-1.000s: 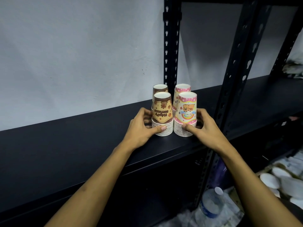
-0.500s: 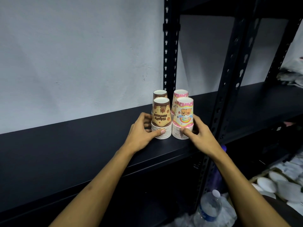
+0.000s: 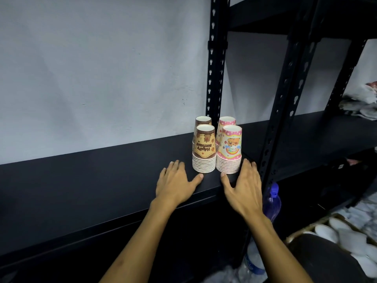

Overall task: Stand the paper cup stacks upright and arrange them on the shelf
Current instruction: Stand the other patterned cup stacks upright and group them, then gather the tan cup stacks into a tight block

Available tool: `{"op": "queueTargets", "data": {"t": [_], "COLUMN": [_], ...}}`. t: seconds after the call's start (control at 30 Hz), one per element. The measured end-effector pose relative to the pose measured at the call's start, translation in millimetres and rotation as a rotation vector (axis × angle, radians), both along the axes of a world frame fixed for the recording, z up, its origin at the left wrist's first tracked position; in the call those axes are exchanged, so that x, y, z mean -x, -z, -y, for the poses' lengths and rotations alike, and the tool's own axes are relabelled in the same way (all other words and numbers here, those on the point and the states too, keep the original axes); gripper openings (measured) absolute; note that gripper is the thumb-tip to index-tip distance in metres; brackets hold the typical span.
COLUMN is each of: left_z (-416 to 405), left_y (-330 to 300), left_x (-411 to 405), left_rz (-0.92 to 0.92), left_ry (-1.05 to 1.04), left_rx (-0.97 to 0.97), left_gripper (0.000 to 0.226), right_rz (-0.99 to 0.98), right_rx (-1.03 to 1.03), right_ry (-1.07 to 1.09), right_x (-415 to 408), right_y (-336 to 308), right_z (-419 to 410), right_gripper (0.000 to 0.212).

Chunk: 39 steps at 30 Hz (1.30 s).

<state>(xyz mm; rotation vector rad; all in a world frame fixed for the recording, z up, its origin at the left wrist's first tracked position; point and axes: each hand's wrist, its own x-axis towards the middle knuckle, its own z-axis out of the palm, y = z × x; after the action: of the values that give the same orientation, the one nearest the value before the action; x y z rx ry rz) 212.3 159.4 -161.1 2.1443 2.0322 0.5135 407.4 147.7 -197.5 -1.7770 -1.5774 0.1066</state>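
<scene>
While cups stand inverted, their printed lettering reads upside down.

Grey plaster wall is filling the bkgd in front of me, w/ small marks on it. Black slotted uprights are running floor to top, another pair standing to my right. Purple-capped plastic bottle is standing low beside that front upright, a clear bottle w/ blue label sitting lower still. White rounded items in a basket are lying bottom right. Crumpled bags are sitting far right, on the next bay.
</scene>
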Motion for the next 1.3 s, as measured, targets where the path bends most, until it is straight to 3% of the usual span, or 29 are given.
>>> {"op": "queueTargets", "data": {"t": [0.33,0.53,0.8,1.0,1.1,1.2,1.3], "left_z": [75.3,113.7,158.0,204.9,230.6,250.6,260.9], "left_y": [20.0,20.6,12.2,4.3,4.3,2.6,-4.2], "left_x": [21.5,67.9,171.3,229.6,250.8,272.9,295.8], "left_rz": [-0.185,-0.154,-0.117,-0.113,-0.043,0.088,0.196], "left_ry": [0.003,-0.063,-0.314,-0.432,-0.533,-0.668,-0.813], "left_rx": [-0.089,-0.132,-0.101,-0.126,-0.226,-0.450,-0.581], "left_gripper": [0.074,0.067,0.073,0.061,0.043,0.027,0.035], "right_rz": [0.089,0.308,0.315,0.300,0.308,0.255,-0.015], "right_rx": [-0.075,-0.030,0.141,0.167,0.185,0.219,0.264], "right_ry": [0.027,-0.260,-0.618,-0.830,-0.925,-1.047,-1.181], "right_x": [39.1,104.3,190.1,261.9,299.3,338.9,379.3], "right_y": [24.4,1.8,-22.3,-32.7,-39.2,-46.8,-56.4], "right_z": [53.0,71.3,81.1,81.1,84.4,84.4,84.6], "right_gripper": [0.078,0.077,0.067,0.062,0.058,0.051,0.060]}}
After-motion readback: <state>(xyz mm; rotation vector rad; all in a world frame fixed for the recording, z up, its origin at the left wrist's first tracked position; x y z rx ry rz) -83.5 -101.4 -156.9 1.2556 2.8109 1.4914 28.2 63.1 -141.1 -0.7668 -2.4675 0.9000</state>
